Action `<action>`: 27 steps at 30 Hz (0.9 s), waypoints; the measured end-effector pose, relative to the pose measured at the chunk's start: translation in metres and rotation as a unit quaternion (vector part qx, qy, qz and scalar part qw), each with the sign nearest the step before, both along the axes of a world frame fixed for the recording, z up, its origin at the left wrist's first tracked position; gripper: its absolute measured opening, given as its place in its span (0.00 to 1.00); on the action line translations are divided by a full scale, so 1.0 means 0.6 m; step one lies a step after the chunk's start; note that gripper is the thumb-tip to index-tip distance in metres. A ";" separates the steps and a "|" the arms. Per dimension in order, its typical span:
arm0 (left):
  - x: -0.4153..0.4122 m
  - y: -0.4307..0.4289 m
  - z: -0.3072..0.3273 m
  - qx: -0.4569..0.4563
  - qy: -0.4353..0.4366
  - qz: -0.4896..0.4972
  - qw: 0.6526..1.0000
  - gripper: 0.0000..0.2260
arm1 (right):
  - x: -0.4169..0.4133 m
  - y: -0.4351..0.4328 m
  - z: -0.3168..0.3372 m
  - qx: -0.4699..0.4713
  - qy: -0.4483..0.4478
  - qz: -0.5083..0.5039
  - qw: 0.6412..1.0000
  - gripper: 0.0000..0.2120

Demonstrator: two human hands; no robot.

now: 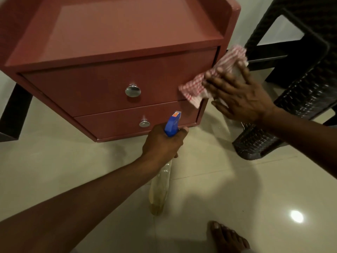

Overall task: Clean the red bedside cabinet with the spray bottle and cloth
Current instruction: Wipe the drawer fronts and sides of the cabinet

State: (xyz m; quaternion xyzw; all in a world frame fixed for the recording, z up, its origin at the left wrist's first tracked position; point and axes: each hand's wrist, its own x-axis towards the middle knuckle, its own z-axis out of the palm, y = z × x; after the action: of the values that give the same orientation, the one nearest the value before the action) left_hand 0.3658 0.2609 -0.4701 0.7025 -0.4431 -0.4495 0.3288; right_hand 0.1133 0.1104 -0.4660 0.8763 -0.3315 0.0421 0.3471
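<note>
The red bedside cabinet (116,52) fills the upper left, with two drawers, each with a round metal knob. My right hand (238,94) presses a red-and-white checked cloth (195,88) flat against the cabinet's right front edge, at the upper drawer's end. My left hand (162,143) grips the neck of a clear spray bottle (160,190) with a blue trigger head, held low in front of the lower drawer. The bottle body hangs downward below the hand.
A dark woven chair (295,99) stands close to the cabinet's right side. A black frame (16,114) sits at the left. The floor (54,170) is glossy pale tile, and my bare foot (228,238) shows at the bottom.
</note>
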 end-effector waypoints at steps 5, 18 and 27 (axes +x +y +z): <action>-0.002 -0.001 0.003 -0.010 0.010 -0.002 1.000 0.16 | 0.067 -0.003 0.062 -0.011 -0.105 0.001 0.994 0.36; 0.012 -0.010 -0.021 0.004 0.004 0.037 0.999 0.14 | 0.197 0.001 0.073 0.021 -0.025 0.124 0.992 0.32; 0.061 0.005 -0.032 0.021 -0.007 0.055 0.998 0.16 | 0.161 -0.032 -0.017 -0.001 0.080 0.216 0.973 0.26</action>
State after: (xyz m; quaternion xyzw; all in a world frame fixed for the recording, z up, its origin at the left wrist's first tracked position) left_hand 0.4022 0.2639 -0.4892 0.7357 -0.3966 -0.4347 0.3354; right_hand 0.2099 0.0909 -0.4760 0.9274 -0.1056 0.0460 0.3560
